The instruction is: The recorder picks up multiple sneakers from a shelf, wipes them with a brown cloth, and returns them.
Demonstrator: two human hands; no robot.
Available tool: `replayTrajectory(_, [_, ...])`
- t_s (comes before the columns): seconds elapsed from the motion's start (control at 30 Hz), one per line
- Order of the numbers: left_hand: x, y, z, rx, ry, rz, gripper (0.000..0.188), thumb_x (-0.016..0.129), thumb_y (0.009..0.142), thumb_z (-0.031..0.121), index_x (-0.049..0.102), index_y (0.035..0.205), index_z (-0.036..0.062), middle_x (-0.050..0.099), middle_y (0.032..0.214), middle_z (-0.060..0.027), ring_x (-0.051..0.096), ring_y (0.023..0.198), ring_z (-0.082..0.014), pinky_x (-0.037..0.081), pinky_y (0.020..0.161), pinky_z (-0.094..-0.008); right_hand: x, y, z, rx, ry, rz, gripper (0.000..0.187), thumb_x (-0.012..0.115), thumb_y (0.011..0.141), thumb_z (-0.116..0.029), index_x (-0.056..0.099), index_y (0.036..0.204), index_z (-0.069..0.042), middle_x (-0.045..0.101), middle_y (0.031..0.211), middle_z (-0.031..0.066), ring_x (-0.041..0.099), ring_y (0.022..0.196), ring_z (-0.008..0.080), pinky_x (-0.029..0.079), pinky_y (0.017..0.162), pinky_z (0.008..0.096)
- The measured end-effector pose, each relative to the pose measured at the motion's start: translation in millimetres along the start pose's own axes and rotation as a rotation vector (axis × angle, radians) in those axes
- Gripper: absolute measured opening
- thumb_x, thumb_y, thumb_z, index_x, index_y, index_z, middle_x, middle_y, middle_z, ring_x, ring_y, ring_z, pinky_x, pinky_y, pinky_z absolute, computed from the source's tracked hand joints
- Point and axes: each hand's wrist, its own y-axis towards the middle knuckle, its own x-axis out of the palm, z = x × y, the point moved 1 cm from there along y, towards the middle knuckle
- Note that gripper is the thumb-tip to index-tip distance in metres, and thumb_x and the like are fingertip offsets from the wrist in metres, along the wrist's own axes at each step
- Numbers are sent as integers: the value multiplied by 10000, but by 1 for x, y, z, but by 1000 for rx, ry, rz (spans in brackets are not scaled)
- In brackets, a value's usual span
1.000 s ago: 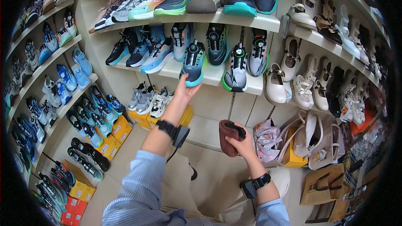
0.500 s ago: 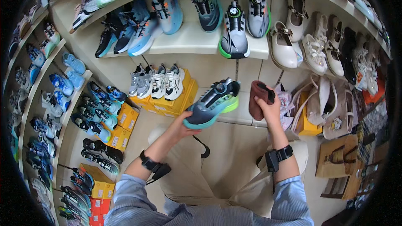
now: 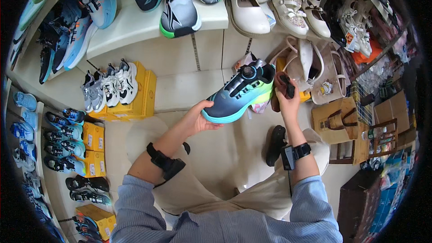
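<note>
Yellow boxes (image 3: 146, 92) stand on the left, with white-and-black sneakers (image 3: 120, 83) set on top, close to the boxes' right edge. Above and farther right, the curved shelf (image 3: 121, 45) carries a grey sneaker (image 3: 180, 11) with a green sole at its front edge, near the front right corner. A second ago the blue-green sneaker (image 3: 240, 92) sat at that same front edge, the left hand (image 3: 198, 119) at its toe; half a second later it was off the shelf, and now it hangs in the air below the front right corner, well apart from it. The left hand is bent round the toe, thumb on top, fingers beneath the sole, spread only as wide as the shoe needs. Its heel points right and has come up against or just beside the brown pad (image 3: 280, 81), where a gap showed half a second ago; I cannot tell whether they touch. So the shoe is now carried by one hand alone and brought together with what the other holds. The right hand (image 3: 289, 101) is closed round the pad, whose dark lining shows. A cream bag (image 3: 303, 63) stands beyond it.
</note>
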Motion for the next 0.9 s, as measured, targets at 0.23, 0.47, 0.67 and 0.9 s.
replayTrajectory(0.23, [6,21,-22,-45,85,-88,461,484,835,318,413,1162,2,572,1017,-161,594,873,-266,505,736,-370,19,-37,-9,-75,30,-38,479,660,674,-44,484,1118,4,544,1043,122,530,968,202,410,856,311])
replayTrajectory(0.47, [6,32,-29,-28,5,-14,458,536,805,341,453,1135,34,573,1036,-118,588,886,-214,477,775,-347,32,-87,-88,-770,-180,-670,564,704,578,-99,518,1108,-48,545,1066,110,536,965,281,438,811,376])
replayTrajectory(0.67, [5,27,-32,63,76,45,396,553,799,304,468,1070,28,576,963,-111,588,812,-211,484,734,-335,25,-84,-75,-532,-129,-542,567,698,595,-125,508,1123,-48,539,1102,114,529,999,287,415,856,384])
replayTrajectory(0.9, [4,12,-37,5,194,-13,452,597,777,284,426,1116,39,554,942,-106,564,716,-179,490,659,-329,-16,-50,-20,-214,-22,-47,554,669,630,-21,464,1144,-10,513,1121,128,507,1029,213,393,883,319])
